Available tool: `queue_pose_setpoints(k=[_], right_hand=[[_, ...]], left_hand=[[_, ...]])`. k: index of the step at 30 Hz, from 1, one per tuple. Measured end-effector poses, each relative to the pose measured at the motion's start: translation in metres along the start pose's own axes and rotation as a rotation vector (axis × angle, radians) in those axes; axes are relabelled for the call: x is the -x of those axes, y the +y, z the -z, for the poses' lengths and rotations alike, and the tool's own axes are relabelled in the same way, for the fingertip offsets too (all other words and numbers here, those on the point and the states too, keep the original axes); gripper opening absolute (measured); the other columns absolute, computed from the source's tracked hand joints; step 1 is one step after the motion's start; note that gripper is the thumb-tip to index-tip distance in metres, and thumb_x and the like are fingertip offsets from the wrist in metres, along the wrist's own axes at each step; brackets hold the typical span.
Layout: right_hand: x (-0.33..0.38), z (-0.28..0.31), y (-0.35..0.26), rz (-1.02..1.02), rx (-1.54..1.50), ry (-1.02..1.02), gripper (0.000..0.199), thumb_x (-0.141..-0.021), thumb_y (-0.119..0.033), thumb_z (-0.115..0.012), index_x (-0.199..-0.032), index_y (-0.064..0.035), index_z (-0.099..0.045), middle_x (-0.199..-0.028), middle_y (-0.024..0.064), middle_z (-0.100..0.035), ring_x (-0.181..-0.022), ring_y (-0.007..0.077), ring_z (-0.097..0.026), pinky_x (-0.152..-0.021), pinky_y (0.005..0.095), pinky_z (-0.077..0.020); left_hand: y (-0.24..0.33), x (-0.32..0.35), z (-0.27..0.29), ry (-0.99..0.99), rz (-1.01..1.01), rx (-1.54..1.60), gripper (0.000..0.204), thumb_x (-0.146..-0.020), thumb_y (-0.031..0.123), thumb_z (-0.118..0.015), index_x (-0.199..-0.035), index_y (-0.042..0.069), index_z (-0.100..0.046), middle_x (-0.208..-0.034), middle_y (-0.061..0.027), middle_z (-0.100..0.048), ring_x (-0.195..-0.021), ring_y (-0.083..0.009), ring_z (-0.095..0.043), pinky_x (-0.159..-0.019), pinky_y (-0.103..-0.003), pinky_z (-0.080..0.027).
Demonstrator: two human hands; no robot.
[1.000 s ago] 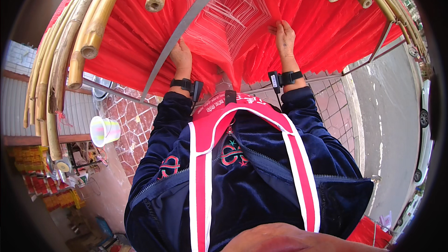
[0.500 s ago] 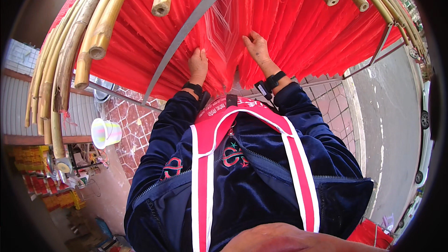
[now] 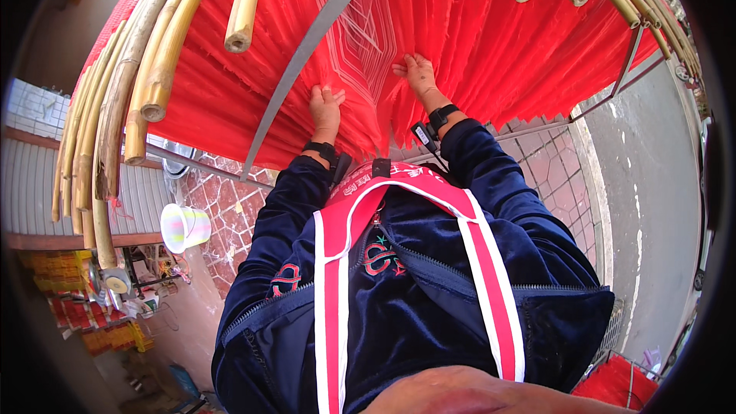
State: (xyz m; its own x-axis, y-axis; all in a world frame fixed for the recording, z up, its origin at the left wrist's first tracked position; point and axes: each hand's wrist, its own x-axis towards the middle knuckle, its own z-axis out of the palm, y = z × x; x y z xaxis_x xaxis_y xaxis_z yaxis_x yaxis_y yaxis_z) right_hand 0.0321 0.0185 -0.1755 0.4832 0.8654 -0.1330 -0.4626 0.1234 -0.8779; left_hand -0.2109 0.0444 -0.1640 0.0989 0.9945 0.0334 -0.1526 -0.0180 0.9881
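Many red sheets (image 3: pixel 230 84), fabric-like with ragged lower edges, hang in tight folds in front of me. Between the left and right bunches is a V-shaped gap lined with fine white lines (image 3: pixel 366 38). My left hand (image 3: pixel 325 113) is at the left side of this gap, fingers apart and touching the folds. At the gap's right side, my right hand (image 3: pixel 419 77) has its fingers parted against the red sheets. Neither hand visibly grips anything. Both wrists wear dark bands.
Bamboo poles (image 3: pixel 165 54) jut toward me above the sheets at left and right. A curved grey metal bar (image 3: pixel 295 54) crosses before the left bunch. At lower left stand a pale striped bucket (image 3: pixel 185 228) and stacked yellow and red goods (image 3: pixel 61 272). A road (image 3: pixel 659 207) runs along the right.
My left fingers have spread apart, and my right fingers have shifted slightly at the edge of the folds. The whole view has turned a little; the poles appear slightly displaced.
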Motion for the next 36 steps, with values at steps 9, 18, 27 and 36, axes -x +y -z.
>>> queue_pose_setpoints(k=[9,18,27,36], right_hand=[[-0.03,0.074,-0.031,0.32,0.14,0.138,0.021,-0.098,-0.006,-0.049,-0.114,0.0049,-0.056,-0.09,0.0111,-0.065,-0.075,0.0222,-0.071,-0.065,0.0307,-0.0589],[-0.025,0.096,-0.054,0.425,0.322,0.051,0.021,-0.098,-0.005,-0.045,-0.107,0.0099,-0.056,-0.09,0.0136,-0.065,-0.082,0.0254,-0.072,-0.072,0.0337,-0.0607],[-0.007,0.073,-0.013,0.262,0.356,-0.186,0.032,-0.099,-0.017,-0.052,-0.108,0.0132,-0.054,-0.096,0.0201,-0.067,-0.085,0.0266,-0.07,-0.075,0.0353,-0.0605],[-0.032,0.075,0.006,0.24,0.674,-0.316,0.01,-0.091,-0.008,-0.064,-0.088,0.0014,-0.06,-0.085,0.0098,-0.065,-0.073,0.0193,-0.065,-0.068,0.0315,-0.0605]], left_hand=[[0.01,0.003,0.035,0.238,-0.284,-0.391,0.023,-0.104,0.017,-0.04,-0.1,-0.005,-0.047,-0.103,-0.0212,-0.063,-0.085,-0.0293,-0.072,-0.072,-0.035,-0.061],[0.023,0.003,0.072,0.17,-0.262,-0.478,0.022,-0.1,0.018,-0.05,-0.094,-0.004,-0.051,-0.078,-0.0203,-0.066,-0.072,-0.0273,-0.073,-0.061,-0.036,-0.059],[0.005,0.051,0.026,0.361,-0.261,-0.558,0.02,-0.098,0.02,-0.052,-0.09,0.002,-0.052,-0.076,-0.0259,-0.063,-0.073,-0.0369,-0.069,-0.06,-0.045,-0.054],[0.001,0.077,0.002,0.45,-0.422,-0.599,0.019,-0.093,0.02,-0.055,-0.087,0.003,-0.056,-0.073,-0.0272,-0.062,-0.075,-0.048,-0.062,-0.066,-0.058,-0.047]])
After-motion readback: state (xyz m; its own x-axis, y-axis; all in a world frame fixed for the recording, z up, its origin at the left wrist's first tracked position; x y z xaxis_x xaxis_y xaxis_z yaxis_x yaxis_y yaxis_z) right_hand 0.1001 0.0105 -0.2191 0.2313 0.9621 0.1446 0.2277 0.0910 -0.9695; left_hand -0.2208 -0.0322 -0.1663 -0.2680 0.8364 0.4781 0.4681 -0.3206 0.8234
